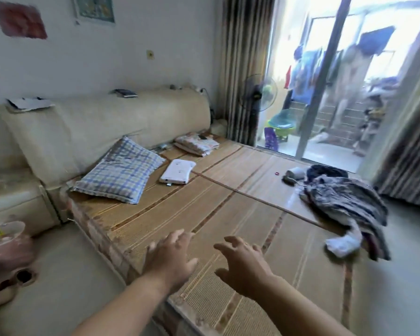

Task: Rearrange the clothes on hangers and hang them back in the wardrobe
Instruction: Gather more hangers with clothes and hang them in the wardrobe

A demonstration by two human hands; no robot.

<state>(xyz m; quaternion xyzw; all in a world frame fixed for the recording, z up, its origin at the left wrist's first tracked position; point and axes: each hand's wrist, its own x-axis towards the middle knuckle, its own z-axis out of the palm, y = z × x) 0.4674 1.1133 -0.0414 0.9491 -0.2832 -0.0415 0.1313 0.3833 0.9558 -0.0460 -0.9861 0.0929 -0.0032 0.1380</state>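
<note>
Right now your left hand (pixel 170 259) and right hand (pixel 245 265) hover empty, fingers loosely spread, over the bed mat (pixel 204 207), while the heap of clothes (pixel 344 204) lies ahead and rightward, stretched along the mat's right edge, nearer your right hand.

A bed (pixel 228 214) with a woven mat fills the middle. On it, near its padded headboard (pixel 107 122), lies a blue checked pillow (pixel 121 175), with a flat white device (pixel 177 171) just beside that. A small red ring (pixel 277 173) lies toward the bed's far side. Beyond its far corner stands a fan (pixel 262 93). A pink bucket (pixel 7 241) sits left of the bed.
</note>
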